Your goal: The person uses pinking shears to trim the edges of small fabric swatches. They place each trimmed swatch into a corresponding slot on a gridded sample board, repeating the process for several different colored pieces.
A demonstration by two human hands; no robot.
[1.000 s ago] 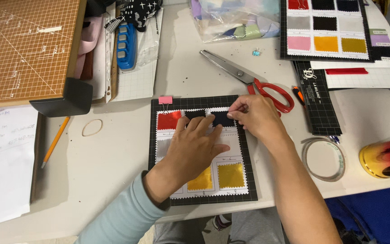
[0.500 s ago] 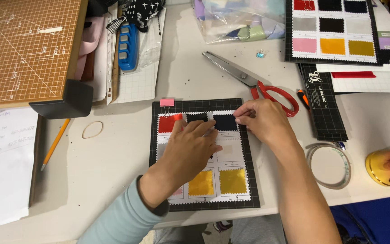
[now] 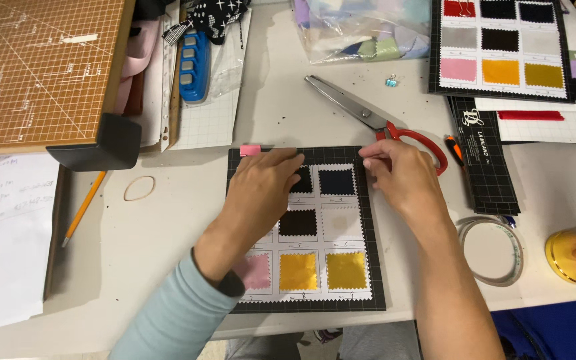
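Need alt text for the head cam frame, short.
Seen from above, a person's left hand lies flat on a black swatch card of pinked fabric squares while the right hand pinches the card's upper right edge. Red-handled pinking shears, a tape roll, a second swatch card and a brown cutting mat lie around it on the white table.

A clear plastic bag [image 3: 361, 30] of fabric scraps lies at my table's far edge; a small pink label [image 3: 250, 150] sits on my swatch card's far-left corner.
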